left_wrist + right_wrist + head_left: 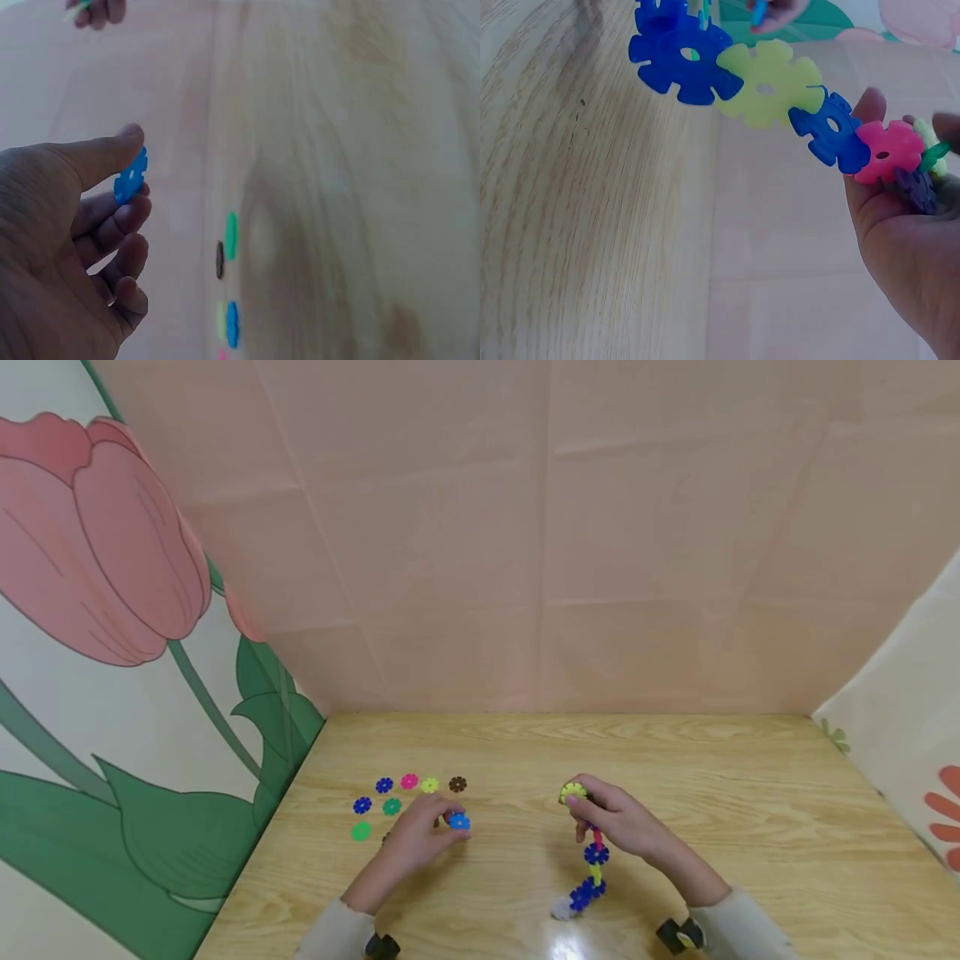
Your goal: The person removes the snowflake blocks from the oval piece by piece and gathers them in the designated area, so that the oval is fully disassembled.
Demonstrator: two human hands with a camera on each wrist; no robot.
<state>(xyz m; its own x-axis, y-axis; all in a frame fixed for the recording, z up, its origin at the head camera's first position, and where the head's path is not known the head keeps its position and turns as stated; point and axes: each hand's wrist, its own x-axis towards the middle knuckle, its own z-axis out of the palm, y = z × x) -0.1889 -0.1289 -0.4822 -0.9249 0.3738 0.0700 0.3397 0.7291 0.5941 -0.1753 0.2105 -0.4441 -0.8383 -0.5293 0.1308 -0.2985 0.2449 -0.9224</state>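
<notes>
In the head view my left hand (408, 842) is over the left side of the table, pinching a light blue notched plastic disc (460, 822) between thumb and forefinger. The left wrist view shows that disc (131, 177) edge-tilted, its centre hole visible. To the right, my right hand (626, 820) grips the upper end of a chain of interlocked flower-shaped discs (596, 854). A yellow disc (573, 792) tops it, held at the thumb. Dark blue, yellow and pink discs (889, 151) follow one another in the right wrist view; fingers partly hide the upper pieces. A whitish disc (562, 908) forms the lower end.
Loose discs lie around the left hand on the wooden table (510, 752), among them a pink one (408, 782), a brown one (457, 784) and a green one (361, 832). A pinkish cloth (540, 568) hangs behind; a tulip-printed panel (97, 543) borders the left.
</notes>
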